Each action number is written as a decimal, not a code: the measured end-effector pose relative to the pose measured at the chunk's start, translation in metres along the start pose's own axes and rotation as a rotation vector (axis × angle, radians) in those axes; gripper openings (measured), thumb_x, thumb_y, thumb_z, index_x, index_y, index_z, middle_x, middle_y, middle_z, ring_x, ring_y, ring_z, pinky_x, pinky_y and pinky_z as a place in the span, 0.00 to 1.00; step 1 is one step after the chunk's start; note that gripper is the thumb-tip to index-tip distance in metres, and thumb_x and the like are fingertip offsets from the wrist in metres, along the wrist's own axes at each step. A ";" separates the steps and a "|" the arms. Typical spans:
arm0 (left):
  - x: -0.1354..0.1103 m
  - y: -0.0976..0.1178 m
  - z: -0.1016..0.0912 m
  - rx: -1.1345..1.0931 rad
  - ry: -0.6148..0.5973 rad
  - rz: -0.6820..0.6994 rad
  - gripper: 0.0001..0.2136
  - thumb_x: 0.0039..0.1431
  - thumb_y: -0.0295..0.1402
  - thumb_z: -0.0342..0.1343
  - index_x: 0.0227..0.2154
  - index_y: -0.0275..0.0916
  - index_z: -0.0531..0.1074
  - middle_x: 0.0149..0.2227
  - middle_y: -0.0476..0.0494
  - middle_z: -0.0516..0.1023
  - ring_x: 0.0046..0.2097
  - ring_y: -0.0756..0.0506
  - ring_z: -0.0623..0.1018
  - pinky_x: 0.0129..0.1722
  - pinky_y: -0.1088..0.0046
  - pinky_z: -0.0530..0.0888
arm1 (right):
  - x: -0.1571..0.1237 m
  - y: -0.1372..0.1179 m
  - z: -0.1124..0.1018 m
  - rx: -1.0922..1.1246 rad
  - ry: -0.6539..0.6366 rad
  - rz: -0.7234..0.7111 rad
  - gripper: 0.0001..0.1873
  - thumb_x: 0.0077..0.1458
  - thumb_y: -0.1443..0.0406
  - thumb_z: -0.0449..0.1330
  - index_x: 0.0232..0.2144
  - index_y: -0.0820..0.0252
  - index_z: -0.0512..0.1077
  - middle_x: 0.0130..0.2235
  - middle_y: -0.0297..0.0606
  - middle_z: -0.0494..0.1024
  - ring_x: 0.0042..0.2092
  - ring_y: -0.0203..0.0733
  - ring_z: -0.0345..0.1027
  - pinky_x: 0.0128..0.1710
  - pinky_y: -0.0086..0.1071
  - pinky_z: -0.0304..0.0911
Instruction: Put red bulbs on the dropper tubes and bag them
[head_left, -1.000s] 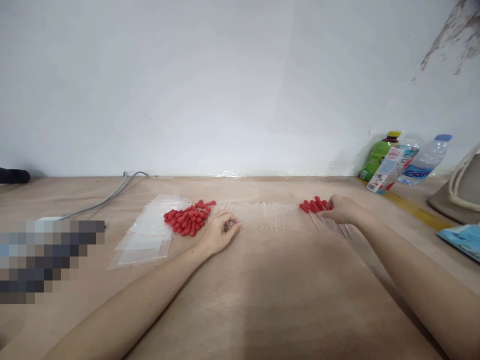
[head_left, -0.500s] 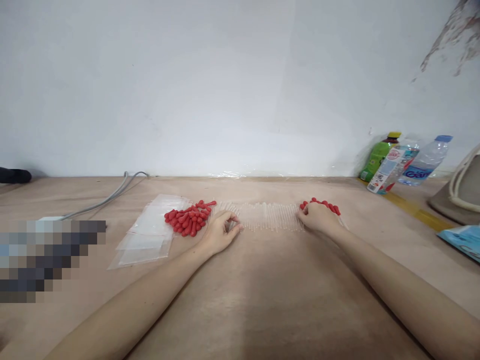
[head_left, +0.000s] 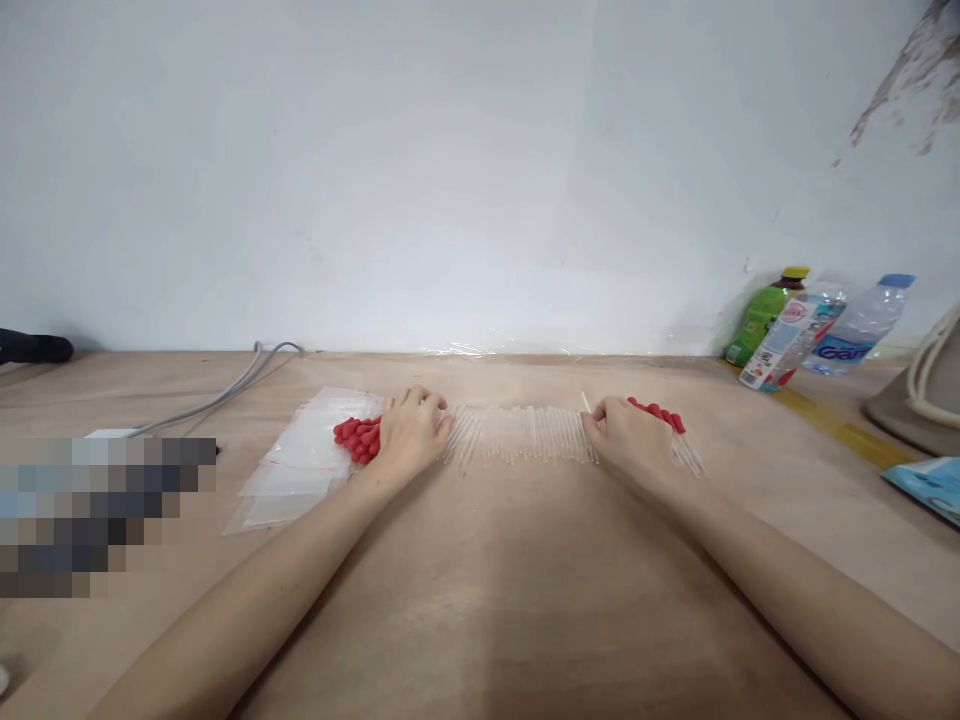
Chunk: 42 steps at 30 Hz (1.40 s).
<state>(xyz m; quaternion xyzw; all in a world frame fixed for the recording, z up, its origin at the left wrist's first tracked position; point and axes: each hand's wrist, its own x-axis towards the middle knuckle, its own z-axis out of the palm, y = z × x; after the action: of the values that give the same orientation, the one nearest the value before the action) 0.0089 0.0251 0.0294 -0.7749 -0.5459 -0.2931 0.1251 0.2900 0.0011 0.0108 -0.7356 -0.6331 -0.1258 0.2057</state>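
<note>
1. A row of clear sticks (head_left: 540, 433) lies flat on the table (head_left: 480, 570), the sticks side by side.
2. At the left end of this row is the left hand (head_left: 411, 430). Its fingers are bent, and the thumb is just beside the nearest sticks. I cannot tell whether it holds something.
3. Left of the row, a pile of red pieces (head_left: 358, 439) is partly covered by this hand. Clear plastic bags (head_left: 292, 470) lie farther left of the row.
4. At the right end of the row is the right hand (head_left: 632, 434). Its thumb and forefinger come together on one thin clear stick (head_left: 586, 402), which points up, tilted.
5. Right of the row, a smaller red group (head_left: 657, 411) shows partly behind this hand.
6. Far to the right of the row, near the wall (head_left: 480, 180), are three bottles (head_left: 787, 340).
</note>
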 end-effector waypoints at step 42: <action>-0.038 0.035 0.024 -0.946 -0.174 -0.084 0.09 0.53 0.34 0.52 0.37 0.38 0.62 0.32 0.47 0.72 0.35 0.48 0.74 0.33 0.72 0.70 | -0.042 -0.044 0.010 0.705 0.034 -0.636 0.08 0.55 0.67 0.47 0.35 0.59 0.65 0.33 0.39 0.70 0.35 0.38 0.63 0.35 0.33 0.56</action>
<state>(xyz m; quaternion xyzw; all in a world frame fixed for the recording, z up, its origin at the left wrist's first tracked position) 0.0399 -0.0053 -0.0080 -0.7456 -0.3919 -0.4483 -0.2992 0.2391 -0.0265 -0.0105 -0.3885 -0.8275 0.0281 0.4043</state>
